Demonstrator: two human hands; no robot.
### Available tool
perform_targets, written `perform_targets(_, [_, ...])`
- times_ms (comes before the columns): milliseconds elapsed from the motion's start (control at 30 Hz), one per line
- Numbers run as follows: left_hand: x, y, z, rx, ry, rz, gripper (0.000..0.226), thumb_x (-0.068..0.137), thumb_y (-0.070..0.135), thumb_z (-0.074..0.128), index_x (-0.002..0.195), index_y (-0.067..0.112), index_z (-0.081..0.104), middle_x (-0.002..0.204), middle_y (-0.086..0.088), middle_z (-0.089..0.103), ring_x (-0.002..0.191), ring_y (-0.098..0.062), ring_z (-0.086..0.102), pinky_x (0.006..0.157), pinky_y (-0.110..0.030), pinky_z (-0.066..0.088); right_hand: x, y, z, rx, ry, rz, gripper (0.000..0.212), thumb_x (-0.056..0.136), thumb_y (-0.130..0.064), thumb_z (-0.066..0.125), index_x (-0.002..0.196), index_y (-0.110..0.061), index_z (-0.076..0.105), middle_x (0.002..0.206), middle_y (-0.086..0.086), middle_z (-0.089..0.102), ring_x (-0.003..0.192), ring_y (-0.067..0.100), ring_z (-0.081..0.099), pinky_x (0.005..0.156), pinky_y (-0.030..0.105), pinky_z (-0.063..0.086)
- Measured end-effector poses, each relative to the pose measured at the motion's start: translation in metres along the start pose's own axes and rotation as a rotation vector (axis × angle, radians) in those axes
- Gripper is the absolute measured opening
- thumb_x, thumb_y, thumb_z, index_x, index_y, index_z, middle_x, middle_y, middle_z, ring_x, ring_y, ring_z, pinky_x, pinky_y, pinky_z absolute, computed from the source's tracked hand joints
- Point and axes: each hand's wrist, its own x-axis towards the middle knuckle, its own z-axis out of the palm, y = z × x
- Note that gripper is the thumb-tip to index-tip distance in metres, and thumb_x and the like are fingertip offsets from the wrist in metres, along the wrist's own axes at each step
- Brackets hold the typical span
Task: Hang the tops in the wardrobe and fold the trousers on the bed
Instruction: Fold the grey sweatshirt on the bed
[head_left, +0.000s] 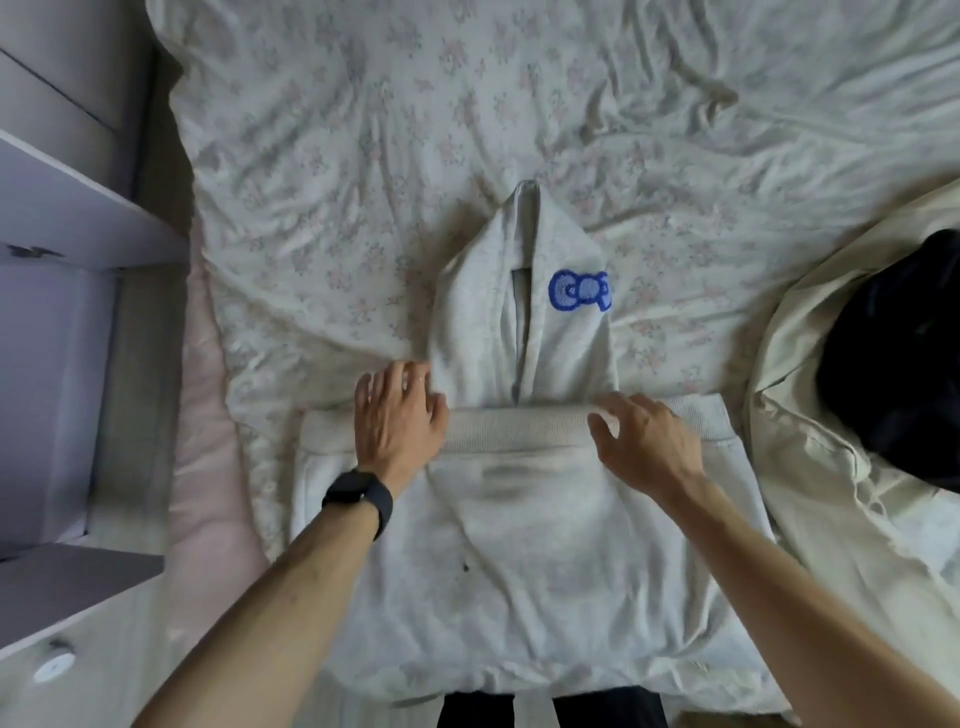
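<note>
Lying flat on the floral bed sheet (363, 156) is a pale grey hoodie (519, 571), its body doubled over so that the ribbed hem band (514, 428) runs across its far edge, where the hood (478, 322) begins. The hood points away from the person and comes to a peak. Blue stitched lettering (579, 297) sits on the right side of the hood. It is rounded and bubble-like: the first shapes look like a G and an O, and the rest curls round the hood's edge and cannot be read. No other writing or label shows on the hoodie. The left hand (397, 415) lies palm down on the left end of the band, fingers straight and close together, their tips reaching the base of the hood. A black watch (358, 493) is strapped on that wrist. The right hand (644, 441) rests on the right end of the band, fingers loosely spread and slightly bent, gripping nothing. The front pocket (519, 499) shows on the hoodie between the two forearms. Right of the hoodie a cream duvet (831, 493) is bunched up, with a dark garment (904, 364) lying on it, well apart from the hoodie. Left of the hoodie, beyond a pink mattress edge (208, 441), stands pale lilac furniture (62, 218). At the hoodie's near edge some dark cloth (550, 709) shows; what it is cannot be told.
</note>
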Motion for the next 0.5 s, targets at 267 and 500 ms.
perform_targets(267, [0.165, 0.042, -0.038, -0.774, -0.318, -0.436, 0.074, 0.095, 0.041, 0.064, 0.155, 0.018, 0.029, 0.154, -0.006, 0.039, 0.138, -0.028, 0.041, 0.099, -0.03, 0.037, 0.146, -0.018, -0.071, 0.286, 0.135, 0.061, 0.055, 0.098, -0.042, 0.052, 0.149, -0.025, 0.038, 0.151, 0.007, 0.042, 0.119, 0.032, 0.058, 0.089, 0.041, 0.051])
perform_targets(500, [0.206, 0.039, -0.02, -0.841, -0.457, -0.403, 0.025, 0.091, 0.03, 0.072, 0.11, 0.014, 0.068, 0.108, -0.001, 0.07, 0.099, -0.021, 0.066, 0.092, -0.034, 0.052, 0.211, -0.006, -0.077, 0.65, -0.129, 0.264, 0.03, 0.095, -0.044, 0.063, 0.117, -0.023, 0.064, 0.096, 0.007, 0.072, 0.088, 0.027, 0.072, 0.076, 0.04, 0.062])
